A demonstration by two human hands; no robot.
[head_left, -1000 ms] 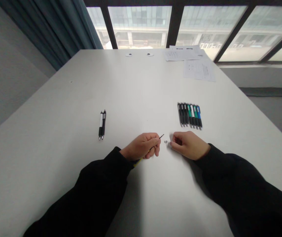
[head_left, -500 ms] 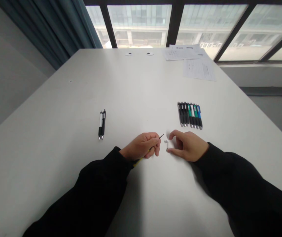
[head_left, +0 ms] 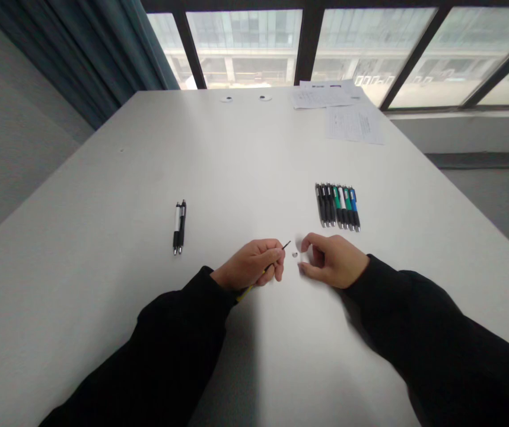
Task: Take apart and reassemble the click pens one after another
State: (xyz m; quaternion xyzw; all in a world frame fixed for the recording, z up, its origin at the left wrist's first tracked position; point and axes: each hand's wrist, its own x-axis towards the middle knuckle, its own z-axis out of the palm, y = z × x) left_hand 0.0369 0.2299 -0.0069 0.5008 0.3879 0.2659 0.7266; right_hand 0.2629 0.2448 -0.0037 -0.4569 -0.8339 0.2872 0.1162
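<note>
My left hand (head_left: pixel 258 261) is closed around a slim screwdriver (head_left: pixel 286 244); its thin dark shaft points up and right past my fingers, and the yellow-and-black handle comes out below my palm. To the right, my right hand (head_left: pixel 328 259) is low over the table, thumb and index finger curved and apart. A small silvery piece (head_left: pixel 294 254) lies just off those fingertips, between my hands. Beside it, a faint pale strip shows in the gap between thumb and index finger; it is too small and blurred to name.
On the white table (head_left: pixel 236 172), two pens (head_left: pixel 179 228) lie to the left. A row of several pens (head_left: pixel 337 206), black, green, white and blue, is beyond my right hand. Papers (head_left: pixel 339 107) lie at the far right edge, and two small white oval pieces (head_left: pixel 265 98) sit at the far edge.
The view has shifted slightly, moving most things a little left. My right thumb and index finger are slightly closer together near the small piece. My left hand keeps its hold on the screwdriver.
</note>
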